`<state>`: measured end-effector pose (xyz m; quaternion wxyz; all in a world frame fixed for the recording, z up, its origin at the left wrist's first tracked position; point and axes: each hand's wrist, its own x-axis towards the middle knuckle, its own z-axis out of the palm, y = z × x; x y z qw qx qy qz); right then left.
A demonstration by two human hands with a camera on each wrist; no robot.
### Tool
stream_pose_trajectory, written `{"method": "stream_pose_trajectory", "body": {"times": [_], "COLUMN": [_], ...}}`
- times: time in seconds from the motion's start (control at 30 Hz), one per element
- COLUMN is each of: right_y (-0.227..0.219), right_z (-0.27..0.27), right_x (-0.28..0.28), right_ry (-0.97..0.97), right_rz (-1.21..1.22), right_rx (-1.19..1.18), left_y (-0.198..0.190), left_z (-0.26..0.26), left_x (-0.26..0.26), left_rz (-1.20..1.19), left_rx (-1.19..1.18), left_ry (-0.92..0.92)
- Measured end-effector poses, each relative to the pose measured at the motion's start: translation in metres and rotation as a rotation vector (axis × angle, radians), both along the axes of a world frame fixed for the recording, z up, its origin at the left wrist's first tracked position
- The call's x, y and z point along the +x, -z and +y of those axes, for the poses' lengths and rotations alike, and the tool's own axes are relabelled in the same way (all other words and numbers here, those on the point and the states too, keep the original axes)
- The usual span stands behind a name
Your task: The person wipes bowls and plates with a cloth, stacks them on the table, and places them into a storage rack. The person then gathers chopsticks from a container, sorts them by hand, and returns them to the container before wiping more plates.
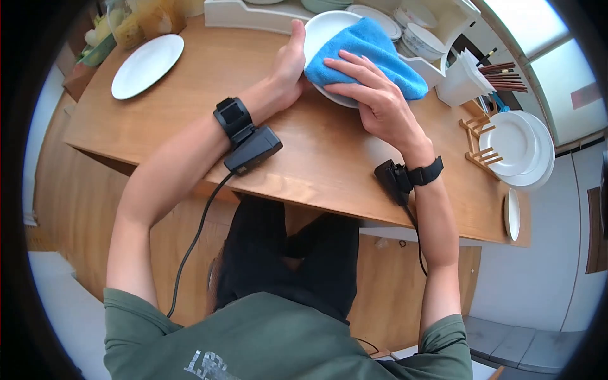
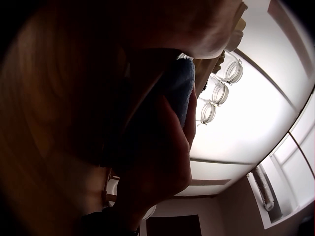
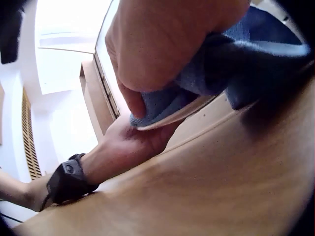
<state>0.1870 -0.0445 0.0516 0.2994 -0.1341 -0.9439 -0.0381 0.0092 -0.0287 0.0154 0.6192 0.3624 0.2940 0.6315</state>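
Note:
A white plate (image 1: 323,30) is held tilted above the table, partly covered by a blue cloth (image 1: 392,63). My left hand (image 1: 288,69) grips it at the left rim, thumb raised along the edge, other fingers hidden behind it. My right hand (image 1: 380,101) holds the cloth against the plate's face, its fingers spread over the fabric. From the right wrist, the cloth (image 3: 167,105) bunches under that hand, with the plate's rim (image 3: 184,110) below it and my left hand (image 3: 133,140) beyond. The left wrist view is dark, with the cloth (image 2: 179,83) beside my right hand (image 2: 162,157).
Another white plate (image 1: 149,66) lies at the table's left. A white shelf (image 1: 253,17) with dishes stands at the back. On the right are a chopstick holder (image 1: 461,79), a wooden rack (image 1: 479,149) with white plates (image 1: 506,145), and a small dish (image 1: 512,214) by the edge.

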Motion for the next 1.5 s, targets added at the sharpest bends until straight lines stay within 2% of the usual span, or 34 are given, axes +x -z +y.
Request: {"method": "stream_pose_trajectory", "body": {"times": [0.1,0.23,0.33,0.43,0.57,0.67,0.7,0.8,0.9,1.1,1.2,1.43,1.5], "right_y": [0.001,0.001,0.004,0.007,0.005,0.007,0.008,0.011,0.016,0.014,0.011,0.006,0.006], "right_z": [-0.005,-0.004,0.002,0.006,0.010,0.020,0.023,0.033,0.039,0.035,0.026,0.013,0.008], "right_x": [-0.004,-0.004,-0.003,-0.001,0.003,0.012,0.017,0.030,0.041,0.040,0.032,0.018,0.016], "right_ry": [0.010,0.019,0.020,0.110,0.224,0.428,0.432,0.556,0.619,0.586,0.438,0.183,0.173], "right_rz": [0.000,0.024,0.050,0.069,0.096,0.149,0.148,0.187,0.191,0.179,0.061,-0.001,-0.022], "right_rx": [-0.027,-0.063,0.027,0.109,0.169,0.239,0.240,0.230,0.168,0.150,0.121,-0.053,-0.070], "left_y": [0.003,-0.001,-0.001,0.004,0.001,-0.002,-0.001,0.002,0.001,-0.008,-0.006,-0.004,-0.003], "left_z": [-0.001,-0.007,-0.011,-0.014,-0.018,-0.017,-0.016,-0.012,-0.009,-0.008,-0.004,0.001,-0.001], "left_x": [-0.004,0.003,0.007,0.010,0.013,0.015,0.015,0.008,0.006,-0.003,-0.007,-0.007,-0.006], "left_rz": [-0.016,0.029,0.083,0.129,0.182,0.207,0.207,0.300,0.226,0.104,0.073,-0.096,-0.141], "left_rx": [0.011,-0.003,0.029,0.030,0.084,0.091,0.091,0.027,0.015,-0.009,-0.033,0.018,0.039], "left_ry": [0.084,0.108,0.149,0.217,0.213,0.181,0.186,0.093,-0.007,-0.139,-0.171,-0.148,-0.114]}}
